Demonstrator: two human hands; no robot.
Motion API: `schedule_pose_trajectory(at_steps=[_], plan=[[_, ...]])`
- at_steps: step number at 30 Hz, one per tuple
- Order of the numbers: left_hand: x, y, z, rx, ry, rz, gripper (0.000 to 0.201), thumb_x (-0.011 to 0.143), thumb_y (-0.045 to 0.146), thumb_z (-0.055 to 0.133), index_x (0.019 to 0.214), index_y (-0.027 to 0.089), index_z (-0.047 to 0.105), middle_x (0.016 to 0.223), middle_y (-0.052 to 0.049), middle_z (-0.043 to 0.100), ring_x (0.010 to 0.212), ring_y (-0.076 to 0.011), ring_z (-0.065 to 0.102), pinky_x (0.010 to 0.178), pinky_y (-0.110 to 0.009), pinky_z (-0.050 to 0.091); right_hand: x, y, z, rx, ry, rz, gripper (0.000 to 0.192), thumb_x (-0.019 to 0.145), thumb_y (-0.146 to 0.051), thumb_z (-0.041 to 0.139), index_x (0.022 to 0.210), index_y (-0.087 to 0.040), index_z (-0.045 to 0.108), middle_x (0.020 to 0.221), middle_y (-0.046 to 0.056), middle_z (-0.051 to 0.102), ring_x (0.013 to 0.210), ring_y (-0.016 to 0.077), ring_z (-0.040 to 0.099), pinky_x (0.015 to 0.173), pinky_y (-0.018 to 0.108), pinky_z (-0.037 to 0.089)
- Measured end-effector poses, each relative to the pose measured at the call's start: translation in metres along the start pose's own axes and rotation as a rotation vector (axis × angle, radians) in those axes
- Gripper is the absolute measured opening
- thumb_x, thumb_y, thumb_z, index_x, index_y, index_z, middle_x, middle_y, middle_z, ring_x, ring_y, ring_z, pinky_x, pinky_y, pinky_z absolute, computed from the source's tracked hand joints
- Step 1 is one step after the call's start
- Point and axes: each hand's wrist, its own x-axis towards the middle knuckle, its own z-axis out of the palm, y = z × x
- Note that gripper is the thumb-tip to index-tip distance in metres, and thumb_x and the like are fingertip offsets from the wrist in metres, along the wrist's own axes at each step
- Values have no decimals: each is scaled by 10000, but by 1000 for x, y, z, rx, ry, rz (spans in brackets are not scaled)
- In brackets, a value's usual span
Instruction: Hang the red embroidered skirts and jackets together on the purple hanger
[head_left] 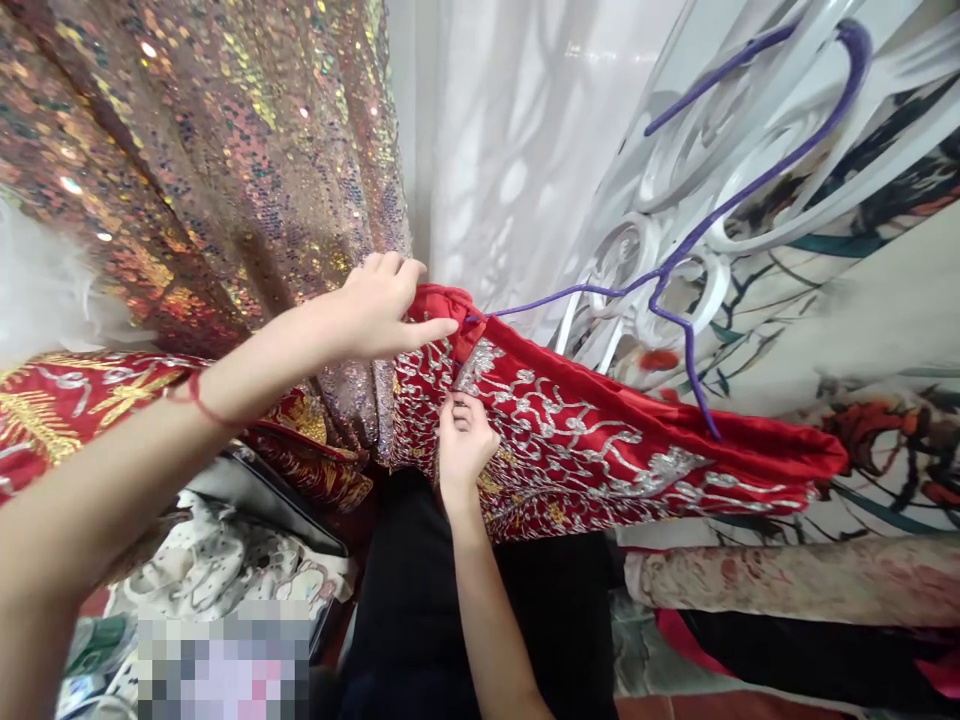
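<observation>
We have our left hand [382, 305] up at the collar end of the red embroidered garment [600, 440], fingers pinched together on the red fabric at its top edge, with the index finger stretched out along the cloth toward the purple hanger [679, 255]. A red string bracelet [196, 398] sits on that wrist. Just below and a little to the right of it, our right hand [461, 440] has its fingers curled shut on the silver-embroidered edge of the same garment, at what looks like the front opening.

From both hands the garment runs away to the right, draped over the hanger's lower arm, its far end well apart from us. The hanger's wire meets the cloth right beside the left hand's fingertip, and its hook rises up and to the right over a white scrolled metal grille [675, 200].

Behind the left hand hangs a sequinned fabric [225, 150], touching the garment's left edge. Under the left forearm lies another red and gold embroidered cloth [67, 400]. Past the garment, to the right of both hands, is a pale printed fabric [862, 330].
</observation>
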Motion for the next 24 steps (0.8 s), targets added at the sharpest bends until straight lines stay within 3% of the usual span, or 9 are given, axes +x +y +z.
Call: schedule_pose_trajectory(at_steps=[3, 5, 7, 10, 13, 15, 18, 24], plan=[[-53, 23, 14, 136, 288, -13, 454, 920, 413, 570, 1293, 155, 571, 1365, -188, 562, 1364, -364, 431, 1138, -531, 348, 1, -3, -1, -8, 8, -59, 324, 914, -478, 590, 884, -182, 719, 645, 31, 715, 521, 144, 638, 580, 251, 495], [-82, 33, 47, 102, 372, -19, 291, 951, 330, 542, 1203, 198, 606, 1323, -155, 592, 1299, -321, 494, 1104, -507, 402, -2, -5, -6, 17, -11, -74, 326, 917, -474, 592, 901, -173, 715, 614, 19, 694, 516, 139, 628, 573, 245, 490], [-97, 36, 94, -52, 456, -80, 173, 973, 276, 524, 1100, 206, 617, 1171, -101, 651, 1129, -251, 597, 1004, -427, 490, -7, -7, -16, 57, -52, -73, 312, 919, -454, 595, 904, -162, 706, 588, 6, 669, 507, 129, 612, 558, 235, 486], [-88, 32, 166, -301, 588, -240, 112, 971, 253, 553, 1067, 207, 591, 1051, -64, 676, 999, -198, 647, 916, -348, 521, -16, -6, -36, 119, -130, -64, 266, 919, -402, 601, 899, -151, 686, 582, -3, 650, 485, 112, 589, 508, 214, 473], [-60, 30, 208, -445, 764, -336, 179, 944, 333, 626, 1049, 196, 578, 1022, -60, 656, 917, -177, 642, 844, -312, 518, -24, -2, -55, 155, -193, -45, 248, 920, -380, 591, 920, -146, 673, 616, 8, 667, 472, 112, 599, 443, 203, 449], [-46, 31, 218, -496, 823, -354, 165, 947, 351, 624, 966, 193, 581, 933, -37, 639, 841, -157, 617, 780, -286, 498, -26, 2, -66, 167, -239, -23, 242, 925, -380, 588, 926, -149, 661, 617, 7, 670, 472, 118, 615, 435, 202, 453], [-37, 33, 221, -581, 818, -327, 164, 977, 324, 569, 882, 191, 574, 848, -17, 619, 773, -133, 590, 714, -256, 467, -25, 8, -75, 185, -293, 16, 231, 931, -380, 587, 920, -156, 642, 591, -8, 652, 457, 114, 613, 457, 204, 475], [-37, 33, 227, -718, 867, -382, 187, 930, 355, 637, 988, 188, 575, 903, -26, 625, 784, -123, 591, 648, -220, 446, -22, 14, -75, 198, -390, 52, 238, 945, -394, 572, 934, -164, 635, 642, 0, 654, 529, 120, 634, 508, 209, 498]])
